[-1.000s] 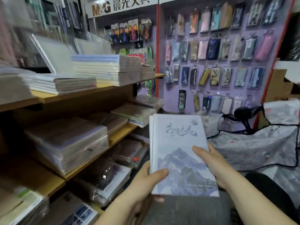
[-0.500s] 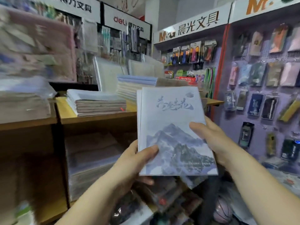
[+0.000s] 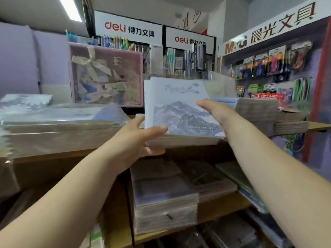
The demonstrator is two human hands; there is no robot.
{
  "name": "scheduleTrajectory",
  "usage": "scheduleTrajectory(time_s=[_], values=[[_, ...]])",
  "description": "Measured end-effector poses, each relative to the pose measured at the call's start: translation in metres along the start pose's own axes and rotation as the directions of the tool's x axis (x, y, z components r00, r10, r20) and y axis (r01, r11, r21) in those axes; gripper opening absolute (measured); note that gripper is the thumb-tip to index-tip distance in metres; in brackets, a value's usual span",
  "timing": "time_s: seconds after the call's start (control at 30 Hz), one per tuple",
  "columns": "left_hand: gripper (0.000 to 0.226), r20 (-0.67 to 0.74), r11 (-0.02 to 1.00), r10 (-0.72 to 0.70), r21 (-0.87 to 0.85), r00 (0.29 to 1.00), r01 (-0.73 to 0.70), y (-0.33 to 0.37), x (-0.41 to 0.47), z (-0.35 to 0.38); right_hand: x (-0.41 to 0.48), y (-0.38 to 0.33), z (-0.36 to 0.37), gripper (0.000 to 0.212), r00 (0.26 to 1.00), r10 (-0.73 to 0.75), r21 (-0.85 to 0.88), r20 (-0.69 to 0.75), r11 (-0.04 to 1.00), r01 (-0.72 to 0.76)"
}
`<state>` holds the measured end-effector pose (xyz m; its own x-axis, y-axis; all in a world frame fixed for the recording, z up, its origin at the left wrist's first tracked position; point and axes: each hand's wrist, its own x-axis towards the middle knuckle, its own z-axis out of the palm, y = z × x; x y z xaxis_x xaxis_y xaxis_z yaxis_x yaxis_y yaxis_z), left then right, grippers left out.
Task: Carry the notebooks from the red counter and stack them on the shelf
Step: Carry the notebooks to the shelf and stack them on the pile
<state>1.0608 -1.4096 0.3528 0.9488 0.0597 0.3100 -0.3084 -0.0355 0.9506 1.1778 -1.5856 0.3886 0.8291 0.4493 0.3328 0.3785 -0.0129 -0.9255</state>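
I hold a small bundle of pale blue notebooks (image 3: pixel 180 106) with a mountain picture on the cover, tilted up at the far end. My left hand (image 3: pixel 141 138) grips the near left corner, thumb on the cover. My right hand (image 3: pixel 213 110) grips the right edge. The bundle's near end rests on or just above a low stack of notebooks (image 3: pixel 182 141) on the top wooden shelf (image 3: pixel 317 125); whether they touch is unclear.
A wide plastic-wrapped stack (image 3: pixel 59 122) fills the shelf to the left. A taller brown-edged stack (image 3: pixel 258 110) stands to the right. A pink gift box (image 3: pixel 107 76) leans behind. Lower shelves hold wrapped piles (image 3: pixel 164 197). Pen racks and hanging packets line the back wall.
Both hands have carried the notebooks up and forward, from chest height in the aisle to the top shelf, onto the low stack. My view has turned left and up toward the shelf.
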Motion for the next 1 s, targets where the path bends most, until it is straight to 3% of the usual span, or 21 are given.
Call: scheduleTrajectory(time_s=[0.07, 0.2, 0.27, 0.33, 0.53, 0.7, 0.77, 0.87, 1.0], values=[[0.068, -0.03, 0.996, 0.05, 0.077, 0.998, -0.048, 0.002, 0.005, -0.008, 0.013, -0.003, 0.001, 0.048, 1.0, 0.018, 0.023, 0.014, 1.0, -0.019], [0.034, -0.088, 0.956, 0.158, 0.262, 0.983, -0.131, 0.009, 0.017, -0.011, 0.045, -0.017, 0.011, 0.044, 0.995, 0.096, -0.009, -0.038, 0.995, -0.096], [0.019, -0.128, 0.944, 0.166, 0.307, 0.978, -0.12, 0.011, 0.022, -0.01, 0.054, -0.019, 0.012, 0.024, 0.988, 0.156, 0.003, 0.019, 0.988, -0.156], [0.006, -0.16, 0.932, 0.161, 0.349, 0.974, -0.097, 0.013, 0.026, -0.008, 0.066, -0.016, 0.01, 0.028, 0.977, 0.205, 0.045, 0.058, 0.977, -0.207], [0.016, -0.28, 0.775, 0.212, 0.631, 0.936, 0.013, 0.012, 0.042, -0.008, 0.089, -0.003, 0.009, 0.027, 0.942, 0.308, -0.078, 0.133, 0.951, -0.3], [0.026, -0.347, 0.655, 0.224, 0.746, 0.911, 0.123, 0.004, 0.05, -0.003, 0.103, 0.002, 0.003, 0.022, 0.928, 0.332, -0.188, 0.169, 0.935, -0.301], [0.037, -0.378, 0.692, 0.267, 0.715, 0.886, 0.097, -0.005, 0.054, -0.003, 0.102, 0.003, 0.001, 0.021, 0.928, 0.33, -0.223, 0.175, 0.931, -0.289], [0.083, -0.46, 0.809, 0.266, 0.584, 0.847, 0.063, -0.015, 0.056, 0.004, 0.098, 0.013, -0.002, 0.023, 0.948, 0.262, -0.225, 0.182, 0.949, -0.219], [0.075, -0.553, 0.923, 0.314, 0.37, 0.772, -0.11, -0.021, 0.056, 0.018, 0.099, 0.017, -0.005, 0.015, 0.979, 0.186, 0.106, 0.083, 0.975, -0.194]])
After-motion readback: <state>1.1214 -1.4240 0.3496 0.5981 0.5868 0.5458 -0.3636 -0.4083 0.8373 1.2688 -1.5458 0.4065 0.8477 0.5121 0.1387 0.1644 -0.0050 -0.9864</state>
